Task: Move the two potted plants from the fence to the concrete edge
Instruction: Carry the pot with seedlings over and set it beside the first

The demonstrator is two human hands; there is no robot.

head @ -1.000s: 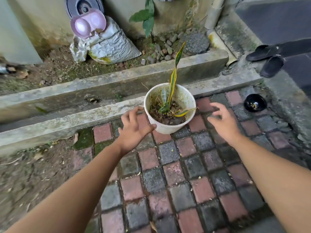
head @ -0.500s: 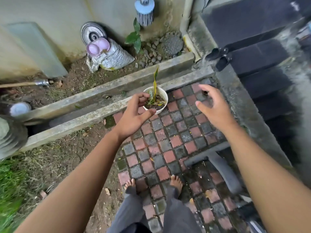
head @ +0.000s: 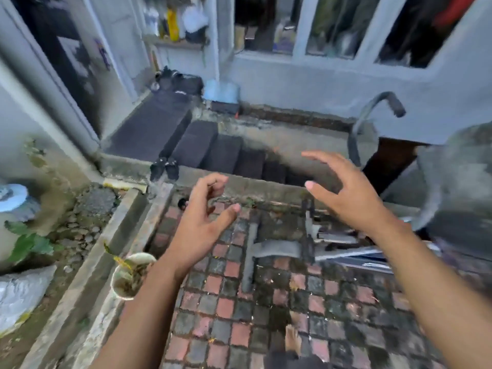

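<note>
The white potted plant [head: 127, 278] sits on the brick paving [head: 226, 310] right against the concrete edge [head: 106, 262], partly hidden behind the left forearm. Beyond the pot, the left hand [head: 202, 225] hangs empty with its fingers loosely curled, and the right hand [head: 346, 193], farther from the pot, is spread wide and holds nothing. The picture is blurred and only 1 pot shows; no writing or label can be read.

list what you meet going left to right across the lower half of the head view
crumpled white sack → concrete edge → white pot with a yellow-green plant → left hand → grey flat bar on the bricks → right hand
</note>
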